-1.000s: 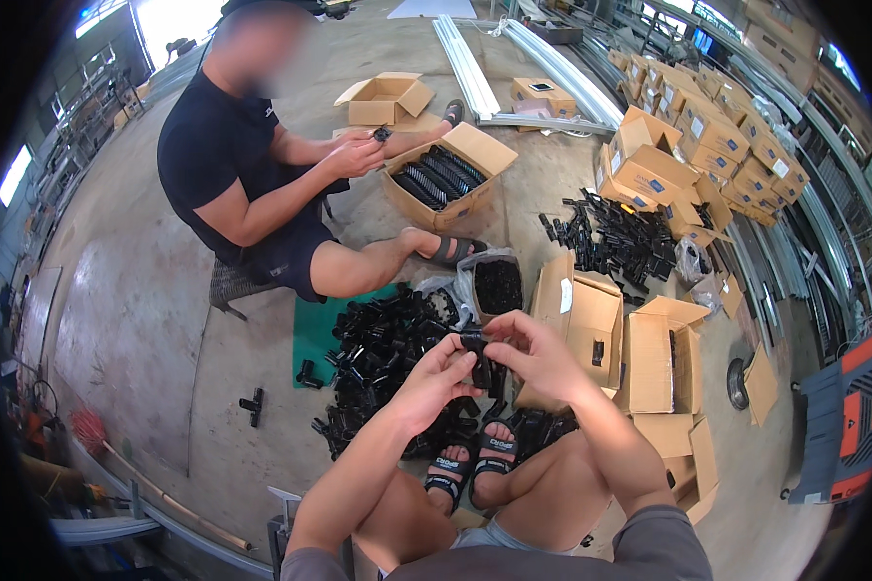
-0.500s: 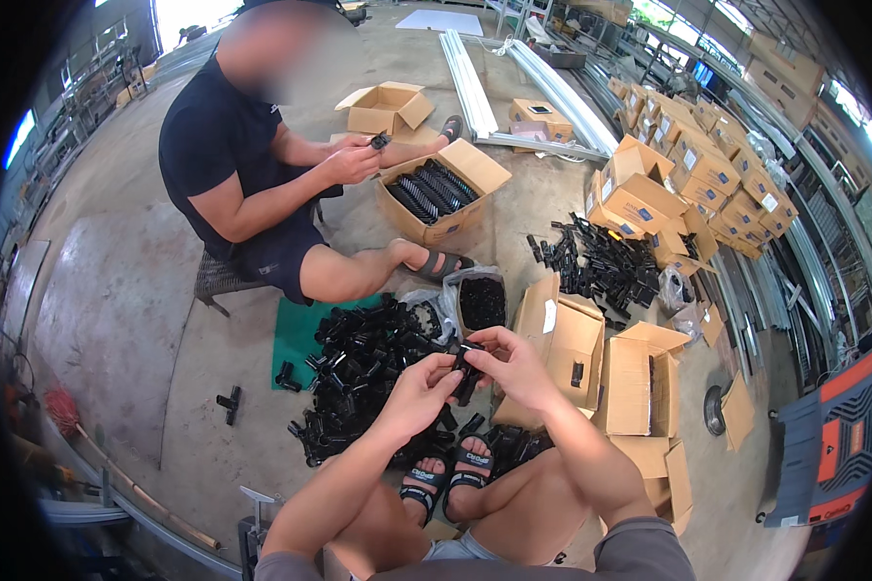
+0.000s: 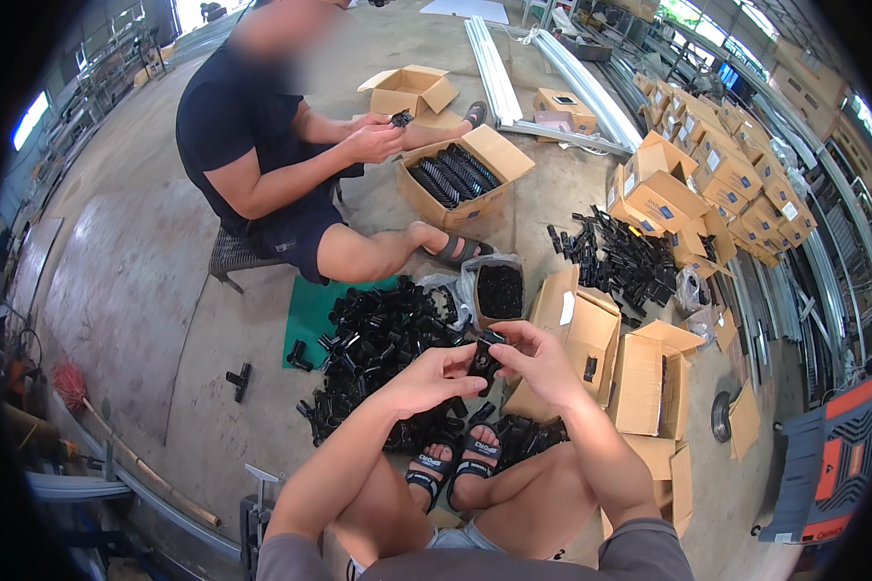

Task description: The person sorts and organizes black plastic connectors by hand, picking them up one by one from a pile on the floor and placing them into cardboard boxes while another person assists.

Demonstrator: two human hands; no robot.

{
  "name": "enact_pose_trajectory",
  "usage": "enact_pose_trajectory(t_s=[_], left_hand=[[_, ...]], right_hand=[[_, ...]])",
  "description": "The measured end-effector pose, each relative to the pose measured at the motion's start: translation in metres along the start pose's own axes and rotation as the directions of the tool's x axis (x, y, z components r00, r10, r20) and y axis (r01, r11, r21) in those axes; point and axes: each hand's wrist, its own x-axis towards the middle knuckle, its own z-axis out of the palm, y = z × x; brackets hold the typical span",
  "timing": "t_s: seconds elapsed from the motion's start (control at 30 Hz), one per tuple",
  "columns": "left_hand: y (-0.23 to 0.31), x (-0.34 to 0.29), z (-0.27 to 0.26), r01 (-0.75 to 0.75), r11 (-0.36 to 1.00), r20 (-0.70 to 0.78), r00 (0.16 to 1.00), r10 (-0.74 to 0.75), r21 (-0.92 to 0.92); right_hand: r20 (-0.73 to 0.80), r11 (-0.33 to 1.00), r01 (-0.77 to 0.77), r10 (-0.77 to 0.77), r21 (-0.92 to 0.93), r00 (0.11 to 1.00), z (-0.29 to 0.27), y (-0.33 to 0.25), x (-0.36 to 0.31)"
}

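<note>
Above the heap, I hold a black plastic fitting (image 3: 483,360) between both hands. The thumb and fingers of my left hand (image 3: 434,379) pinch its left side. My right hand (image 3: 541,366) grips its upper right end, fingers curled over it. The fitting stands roughly upright; the fingers cover part of it, so its full shape is hidden. Just beyond and left of my hands lies a large heap of black T-shaped fittings (image 3: 378,339), partly on a green mat (image 3: 305,308). Beyond my right hand stands a bag-lined box of small black parts (image 3: 501,292).
A seated co-worker (image 3: 252,155) handles a small black part beside a carton of black ribbed pieces (image 3: 460,208). Open cartons (image 3: 639,397) stand at my right, near another black pile (image 3: 615,257) and stacked boxes (image 3: 727,174). One loose T-fitting (image 3: 239,382) lies left.
The whole view has shifted, so the surroundings sit further right and slightly higher. My hands have re-angled the black fitting, and the left fingers now lie straighter along its side.
</note>
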Motion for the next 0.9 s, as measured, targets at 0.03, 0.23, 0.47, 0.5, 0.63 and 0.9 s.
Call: enact_pose_trajectory(t_s=[0.03, 0.23, 0.47, 0.5, 0.63, 0.9], left_hand=[[0.002, -0.001, 0.000, -0.012, 0.999, 0.012, 1.000, 0.012, -0.034], [0.017, 0.000, 0.008, 0.065, 0.955, 0.022, 0.998, -0.061, -0.290], [-0.010, 0.005, 0.010, -0.005, 0.968, -0.206, 0.977, -0.049, -0.251], [-0.010, 0.007, 0.017, -0.029, 0.980, -0.272, 0.962, -0.026, -0.195], [-0.004, 0.010, 0.030, -0.074, 0.996, -0.420, 0.906, 0.051, -0.039], [-0.004, 0.008, 0.018, -0.024, 0.989, -0.279, 0.960, -0.018, -0.148]], right_hand=[[0.001, 1.000, -0.008, 0.008, -0.001, 1.000, -0.001, 0.000, 0.000], [-0.005, 0.998, -0.062, 0.062, -0.016, 0.998, -0.001, -0.014, -0.006], [-0.052, 0.998, -0.054, 0.054, 0.010, 0.997, -0.002, -0.009, -0.006], [-0.077, 0.998, -0.063, 0.064, 0.018, 0.995, -0.002, -0.008, -0.004], [-0.186, 0.994, -0.104, 0.108, 0.029, 0.977, 0.002, -0.012, -0.003], [-0.189, 0.998, -0.057, 0.059, 0.020, 0.980, 0.002, -0.011, -0.006]])
